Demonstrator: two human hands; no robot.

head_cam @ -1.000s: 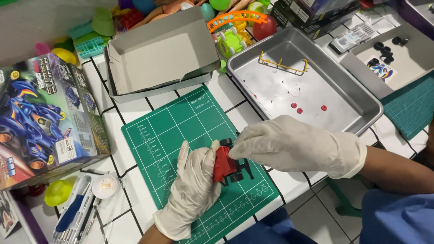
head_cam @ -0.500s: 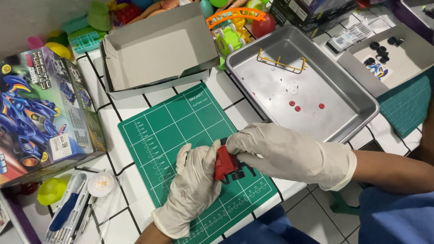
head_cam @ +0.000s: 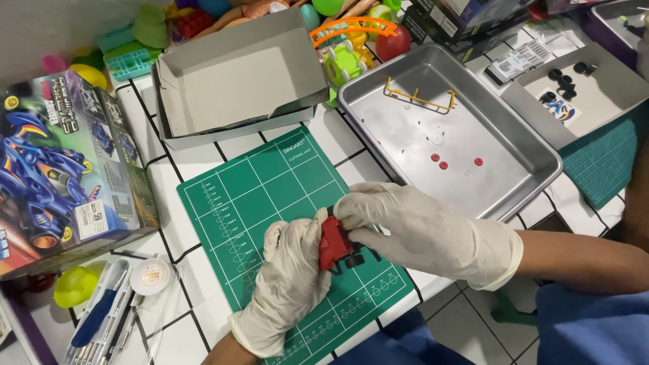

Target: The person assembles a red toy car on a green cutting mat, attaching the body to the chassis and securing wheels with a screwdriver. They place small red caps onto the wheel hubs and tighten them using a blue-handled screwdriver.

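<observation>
Both gloved hands meet over a green cutting mat [head_cam: 270, 182] on a white tiled table. A small red toy car body with black parts [head_cam: 336, 245] is held between them, tilted on its side. My left hand [head_cam: 287, 287] cups it from the left and below. My right hand [head_cam: 405, 226] grips it from the right, fingers wrapped over its top. Part of the toy is hidden under the fingers.
A metal tray [head_cam: 527, 169] with a yellow parts frame [head_cam: 419, 94] and three small red pieces [head_cam: 443, 162] lies to the right. An open grey cardboard box [head_cam: 236, 74] sits behind the mat, a blue toy-car box [head_cam: 61, 169] at left, tools [head_cam: 101, 311] at lower left.
The view has shifted slightly. Both hands stay on the red toy, which has turned a little in the grip.
</observation>
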